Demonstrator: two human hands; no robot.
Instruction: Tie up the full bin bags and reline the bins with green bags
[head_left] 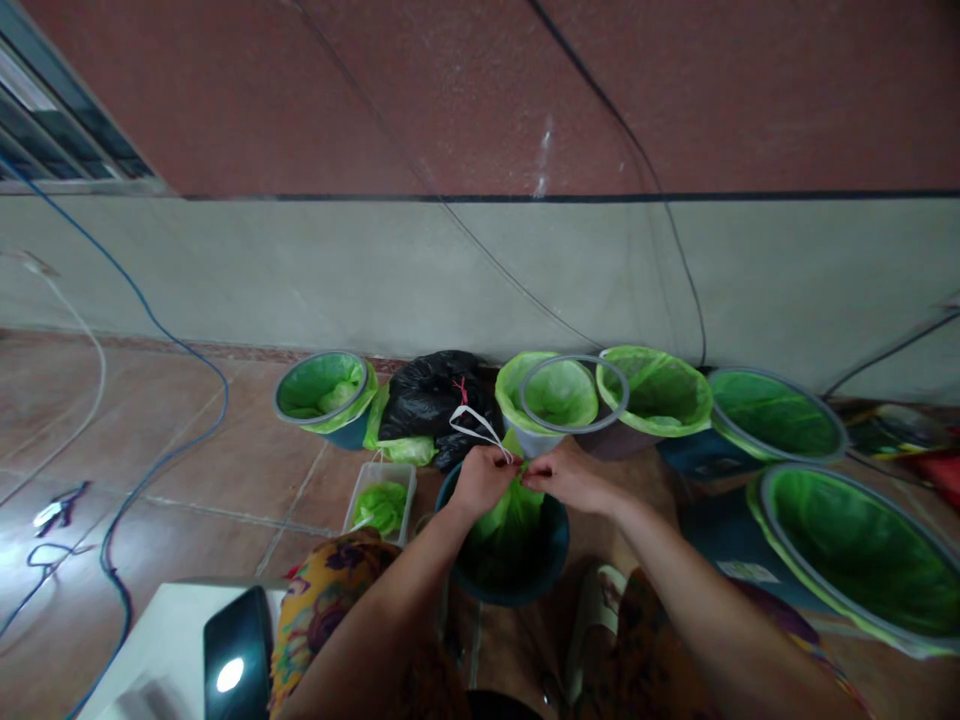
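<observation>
Above a dark teal trash bin [551, 570] between my feet, both hands meet at the gathered top of a green plastic bag [517, 515]. My left hand [484, 480] is closed in a pinch on the bag's neck, and a looped white string [474, 415] sticks up from those fingers. Pinched on the same neck from the other side is my right hand [571, 475]. The bag's lower part hangs inside the bin. Just left of it, a clear plastic box [409, 500] holds crumpled green plastic [381, 505].
A black garbage bag [427, 395] tied with red sits by the wall. Green-lined bins, including one at left [349, 435] and one at right [712, 530], stand around. A loose grey ring [626, 390] leans across two bins. A phone [236, 640] lies lower left; a blue cable [161, 320] crosses the floor.
</observation>
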